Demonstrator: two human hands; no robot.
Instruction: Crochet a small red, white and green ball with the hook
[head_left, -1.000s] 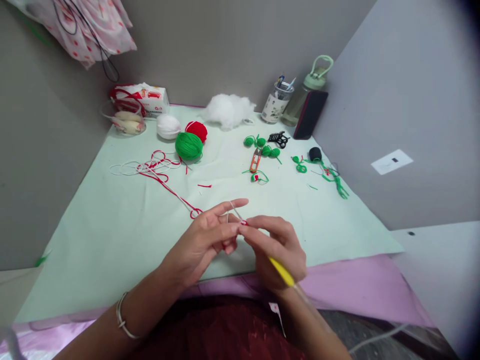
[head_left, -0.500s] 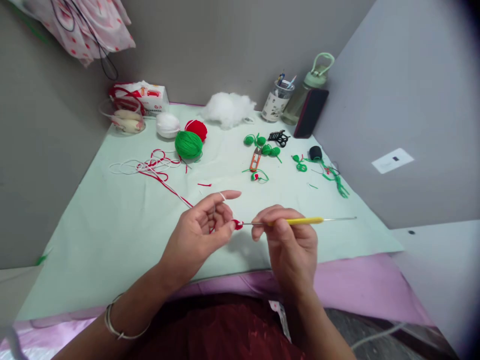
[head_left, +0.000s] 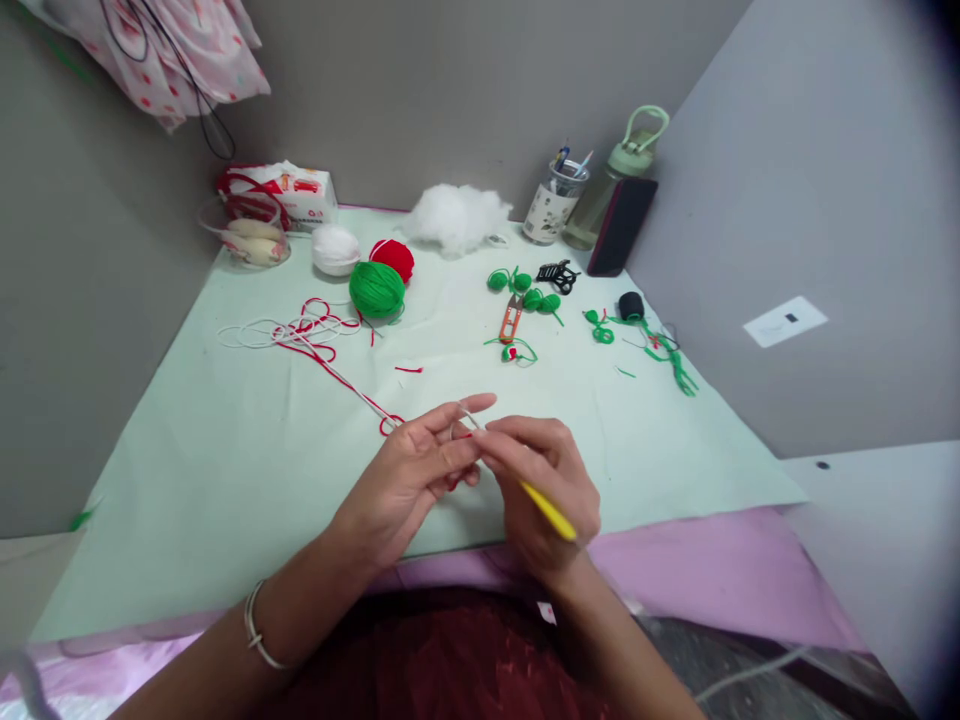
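Observation:
My left hand pinches a small red crochet piece, mostly hidden between the fingertips, with white and red yarn looped over its outstretched forefinger. My right hand grips a yellow-handled crochet hook, its tip at the left fingertips and its handle pointing back toward me. The two hands touch above the pale green table mat. The yarn strand runs back left to loose coils on the mat.
At the back lie a green yarn ball, red yarn ball, white yarn ball, white stuffing, orange snips, small green crochet pieces, a pen cup, a bottle and a dark phone.
Half a second ago the hook lay sideways, pointing right; my right hand has now swung its handle toward me and closed in on the left fingertips, as it was a second ago.

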